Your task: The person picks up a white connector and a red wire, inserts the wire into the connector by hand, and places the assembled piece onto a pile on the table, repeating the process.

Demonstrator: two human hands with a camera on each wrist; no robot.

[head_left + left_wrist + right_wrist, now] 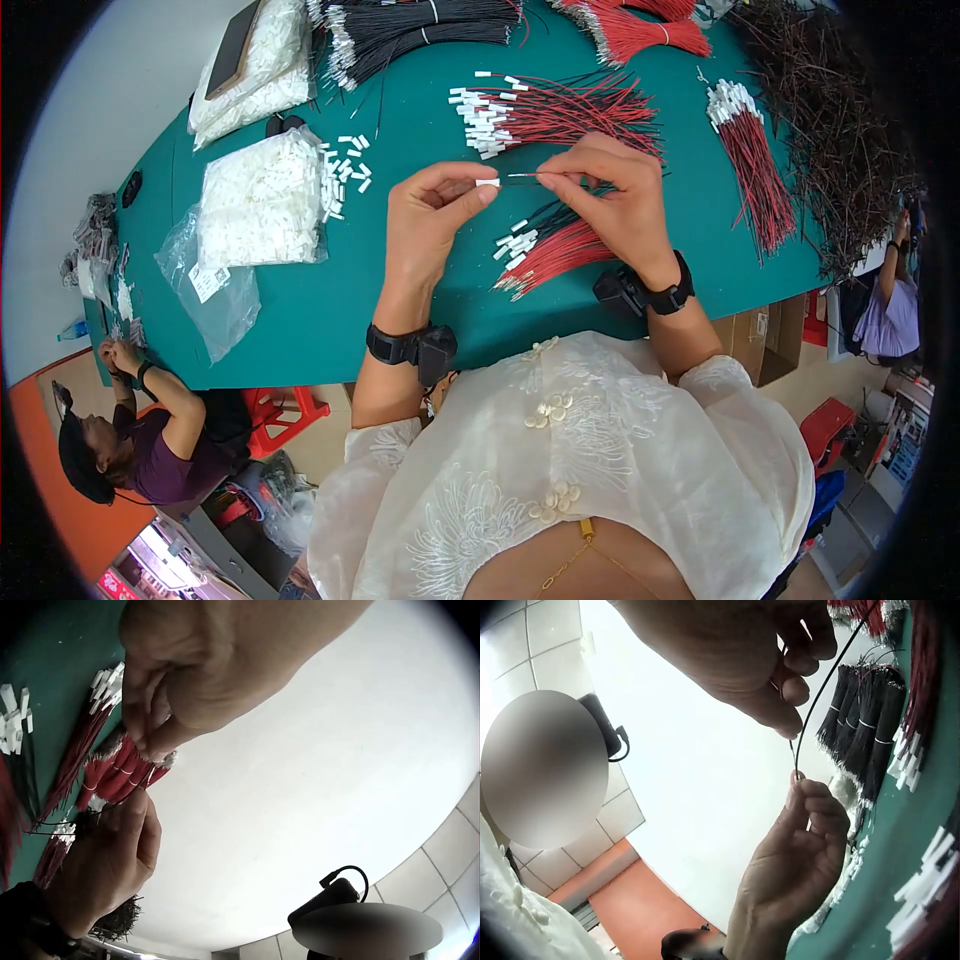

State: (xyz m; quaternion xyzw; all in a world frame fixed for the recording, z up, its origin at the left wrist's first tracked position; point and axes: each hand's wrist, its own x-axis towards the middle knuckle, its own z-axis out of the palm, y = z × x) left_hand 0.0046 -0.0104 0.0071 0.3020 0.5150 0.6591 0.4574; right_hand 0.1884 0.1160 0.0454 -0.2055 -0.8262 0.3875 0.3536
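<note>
Between thumb and forefinger, my left hand (422,218) pinches a small white connector (488,182). From those fingertips a black wire (820,694) curves up past the right hand in the right wrist view. My right hand (622,203) pinches a thin red wire (527,175) near its end, the bare tip pointing at the connector with a short gap showing in the head view. Under the right hand lie loose red wires (556,262) and several black wires with white connectors (517,240). Beyond both hands is a bundle of red and black wires with white connectors (487,122).
Bags of white connectors (262,200) and loose connectors (345,170) lie left on the green table (300,335). Black wire bundles (425,40) and red ones (650,38) are at the back. Right are a finished-looking bundle (752,165) and a dark wire heap (825,110). Another person sits left.
</note>
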